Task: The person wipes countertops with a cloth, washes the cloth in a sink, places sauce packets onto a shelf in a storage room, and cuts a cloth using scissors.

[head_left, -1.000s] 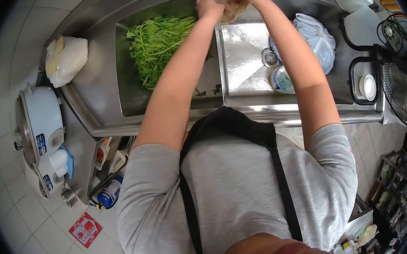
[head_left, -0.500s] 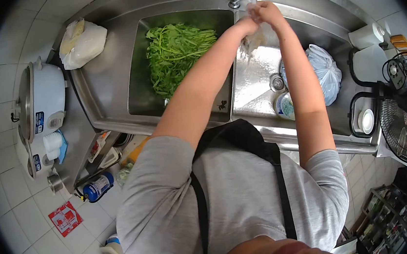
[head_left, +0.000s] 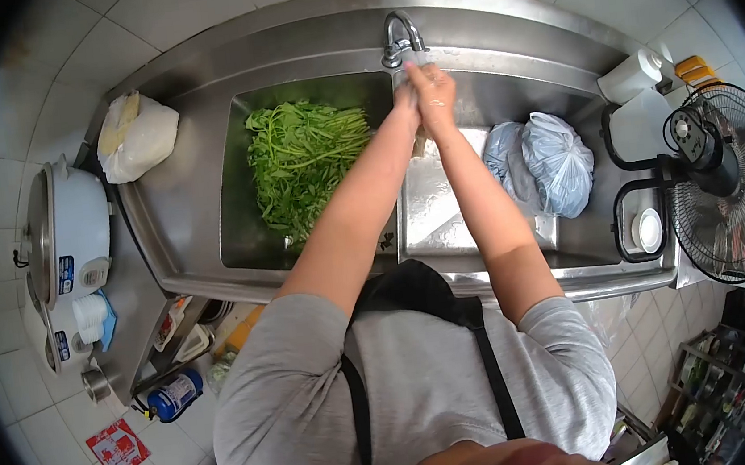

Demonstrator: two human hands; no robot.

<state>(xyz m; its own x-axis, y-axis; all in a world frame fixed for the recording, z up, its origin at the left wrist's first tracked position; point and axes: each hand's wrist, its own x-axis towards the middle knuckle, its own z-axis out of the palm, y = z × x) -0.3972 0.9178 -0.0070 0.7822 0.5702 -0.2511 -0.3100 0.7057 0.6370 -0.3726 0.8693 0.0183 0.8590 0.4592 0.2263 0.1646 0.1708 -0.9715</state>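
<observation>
My left hand and my right hand are together just below the chrome tap, over the near-left corner of the right basin's far end. The right hand's fingers are folded against the left hand, whose own fingers are mostly hidden. A small brownish thing shows under the wrists; its kind and whether it is held cannot be made out. Left of my forearms, leafy green vegetables with long stems lie heaped in the left basin. To the right, knotted pale blue plastic bags sit in the right basin.
A white plastic bag rests on the left drainboard. Further left stands a rice cooker beside stacked white cups. On the right are black-rimmed bins, one holding white dishes, and a fan.
The whole view has shifted, with the sink lower and further left. My hands remain together at the tap, with the right hand's back now showing more. The jar and drain are hidden behind my right arm.
</observation>
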